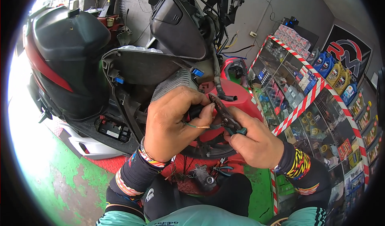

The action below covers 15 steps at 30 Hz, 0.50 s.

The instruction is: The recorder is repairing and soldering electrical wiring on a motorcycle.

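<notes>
My left hand (176,121) pinches a dark cable or sleeve (195,111), with a thin green wire (190,125) ending in bare copper strands (204,127) beside its fingers. My right hand (256,139) is closed on a dark wire tool with green-and-black handles (234,130), its jaws raised beside my left fingertips. Behind both hands are a red plastic panel (244,101), a grey ribbed part (172,83) and a black hose (222,96) on the partly dismantled scooter. What exactly lies inside my left fingers is partly hidden.
A black-and-red scooter body (68,57) stands left, dark panels (176,29) above. A glass display case (288,77) with striped edging and stock is at right, oil bottles (337,77) on top. Pliers (222,170) and a metal part (202,178) lie on a red platform (182,180) below.
</notes>
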Each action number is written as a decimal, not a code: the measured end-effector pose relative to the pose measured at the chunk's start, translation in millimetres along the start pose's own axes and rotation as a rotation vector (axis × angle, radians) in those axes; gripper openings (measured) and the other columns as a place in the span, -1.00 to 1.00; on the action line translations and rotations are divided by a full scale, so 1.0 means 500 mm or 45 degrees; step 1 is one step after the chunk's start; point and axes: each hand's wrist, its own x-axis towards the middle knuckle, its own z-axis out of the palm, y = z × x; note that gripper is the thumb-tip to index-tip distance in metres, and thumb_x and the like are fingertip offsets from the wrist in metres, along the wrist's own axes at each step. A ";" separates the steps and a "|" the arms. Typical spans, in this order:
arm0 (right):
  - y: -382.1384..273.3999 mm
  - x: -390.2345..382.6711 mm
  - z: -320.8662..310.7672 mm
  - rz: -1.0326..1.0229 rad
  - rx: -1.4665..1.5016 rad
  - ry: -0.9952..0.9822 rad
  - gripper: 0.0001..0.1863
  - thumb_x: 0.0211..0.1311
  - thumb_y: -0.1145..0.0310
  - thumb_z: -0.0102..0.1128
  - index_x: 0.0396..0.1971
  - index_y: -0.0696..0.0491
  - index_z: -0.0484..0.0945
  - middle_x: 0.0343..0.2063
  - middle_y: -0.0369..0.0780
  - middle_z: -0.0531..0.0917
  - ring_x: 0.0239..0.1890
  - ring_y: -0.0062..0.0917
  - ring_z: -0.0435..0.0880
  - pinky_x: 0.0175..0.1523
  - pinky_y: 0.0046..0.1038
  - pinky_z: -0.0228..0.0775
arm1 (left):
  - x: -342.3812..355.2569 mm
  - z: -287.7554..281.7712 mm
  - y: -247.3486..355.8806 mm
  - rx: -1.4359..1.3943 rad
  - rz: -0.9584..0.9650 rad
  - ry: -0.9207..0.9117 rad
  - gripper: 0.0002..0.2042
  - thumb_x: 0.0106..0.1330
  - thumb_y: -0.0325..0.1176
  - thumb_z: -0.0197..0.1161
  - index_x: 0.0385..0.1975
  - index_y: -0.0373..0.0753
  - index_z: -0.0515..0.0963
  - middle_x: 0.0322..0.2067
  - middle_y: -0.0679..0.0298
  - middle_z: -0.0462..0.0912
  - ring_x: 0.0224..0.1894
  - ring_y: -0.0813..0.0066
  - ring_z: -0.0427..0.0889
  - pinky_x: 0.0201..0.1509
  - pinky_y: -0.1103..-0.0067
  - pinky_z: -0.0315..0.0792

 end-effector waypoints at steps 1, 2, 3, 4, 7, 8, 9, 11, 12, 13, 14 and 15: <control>0.001 0.000 0.001 0.017 -0.008 0.007 -0.48 0.19 0.48 -0.06 0.21 0.20 0.32 -0.25 0.05 0.67 -0.29 -0.11 0.70 -0.12 -0.24 0.49 | 0.001 0.000 -0.001 0.018 0.028 -0.014 -0.85 0.05 -0.65 0.37 -0.43 -0.35 0.55 -0.44 0.23 0.65 -0.45 0.46 0.63 -0.35 0.60 0.48; 0.002 0.001 0.003 0.051 -0.013 0.014 -0.48 0.19 0.48 -0.06 0.21 0.21 0.31 -0.23 0.07 0.66 -0.25 -0.07 0.70 -0.08 -0.23 0.49 | 0.002 0.000 -0.002 0.018 0.029 -0.017 -0.85 0.05 -0.65 0.37 -0.43 -0.35 0.55 -0.44 0.23 0.65 -0.45 0.46 0.63 -0.35 0.60 0.48; 0.004 0.001 0.005 0.035 -0.015 0.014 -0.48 0.19 0.48 -0.06 0.21 0.21 0.31 -0.23 0.07 0.66 -0.25 -0.07 0.70 -0.08 -0.23 0.49 | 0.003 0.001 -0.003 0.018 0.034 -0.023 -0.85 0.05 -0.60 0.40 -0.41 -0.32 0.57 -0.45 0.22 0.64 -0.46 0.38 0.63 -0.37 0.55 0.48; 0.007 0.002 0.009 0.020 0.001 0.030 -0.48 0.20 0.48 -0.05 0.20 0.22 0.31 -0.20 0.07 0.66 -0.20 -0.06 0.69 -0.03 -0.22 0.48 | 0.003 0.001 -0.004 0.018 0.039 -0.029 -0.85 0.06 -0.55 0.42 -0.39 -0.30 0.59 -0.46 0.21 0.62 -0.46 0.29 0.63 -0.39 0.50 0.49; 0.013 0.003 0.020 -0.028 0.029 0.067 -0.49 0.20 0.49 -0.03 0.19 0.22 0.32 -0.10 0.07 0.64 -0.08 -0.06 0.67 0.05 -0.21 0.45 | 0.001 0.000 -0.005 0.067 0.013 -0.069 -0.86 0.05 -0.54 0.40 -0.42 -0.27 0.58 -0.49 0.22 0.57 -0.50 0.27 0.60 -0.42 0.47 0.47; 0.016 0.003 0.022 -0.042 0.058 0.090 -0.50 0.20 0.49 -0.02 0.19 0.22 0.32 -0.04 0.07 0.63 -0.01 -0.05 0.66 0.09 -0.20 0.44 | 0.001 0.000 -0.006 0.061 0.026 -0.063 -0.86 0.05 -0.54 0.40 -0.42 -0.27 0.58 -0.49 0.22 0.57 -0.50 0.27 0.60 -0.42 0.47 0.47; 0.018 0.002 0.024 -0.062 0.045 0.089 -0.50 0.20 0.49 -0.02 0.19 0.22 0.32 -0.04 0.07 0.63 -0.01 -0.05 0.66 0.09 -0.20 0.44 | 0.003 -0.001 -0.009 0.080 0.047 -0.073 -0.86 0.04 -0.54 0.39 -0.42 -0.26 0.57 -0.50 0.22 0.56 -0.52 0.27 0.59 -0.44 0.46 0.47; 0.022 -0.001 0.026 -0.051 -0.048 0.140 -0.51 0.23 0.48 0.00 0.20 0.20 0.33 -0.07 -0.06 0.63 -0.13 -0.28 0.69 -0.02 -0.31 0.47 | 0.006 -0.001 -0.013 0.099 0.068 -0.088 -0.86 0.03 -0.53 0.39 -0.43 -0.25 0.57 -0.50 0.23 0.55 -0.54 0.26 0.57 -0.45 0.45 0.46; 0.026 -0.003 0.024 -0.050 -0.047 0.145 -0.51 0.23 0.48 0.00 0.20 0.20 0.33 -0.07 -0.06 0.63 -0.13 -0.28 0.69 -0.02 -0.31 0.47 | 0.008 0.000 -0.016 0.136 0.140 -0.088 -0.85 0.03 -0.54 0.38 -0.42 -0.25 0.57 -0.49 0.24 0.55 -0.54 0.27 0.57 -0.46 0.45 0.46; 0.030 -0.004 0.019 0.122 0.305 0.027 -0.50 0.25 0.48 -0.01 0.21 0.18 0.33 -0.12 -0.12 0.61 -0.23 -0.42 0.63 -0.10 -0.40 0.46 | 0.010 0.001 -0.017 0.172 0.189 -0.095 -0.85 0.02 -0.54 0.38 -0.42 -0.24 0.57 -0.49 0.25 0.56 -0.54 0.27 0.58 -0.47 0.45 0.46; 0.035 -0.007 0.016 0.249 0.581 -0.063 -0.50 0.25 0.48 -0.01 0.22 0.16 0.34 -0.15 -0.16 0.60 -0.29 -0.49 0.61 -0.15 -0.44 0.45 | 0.011 0.001 -0.017 0.165 0.221 -0.088 -0.85 0.02 -0.54 0.38 -0.42 -0.24 0.57 -0.49 0.25 0.56 -0.54 0.27 0.58 -0.47 0.45 0.46; 0.040 -0.011 0.012 0.293 0.660 -0.080 -0.50 0.26 0.47 -0.01 0.23 0.15 0.34 -0.18 -0.19 0.59 -0.34 -0.56 0.58 -0.19 -0.48 0.44 | 0.012 0.000 -0.017 0.169 0.225 -0.100 -0.84 0.01 -0.55 0.38 -0.42 -0.24 0.56 -0.49 0.25 0.55 -0.53 0.27 0.58 -0.47 0.44 0.46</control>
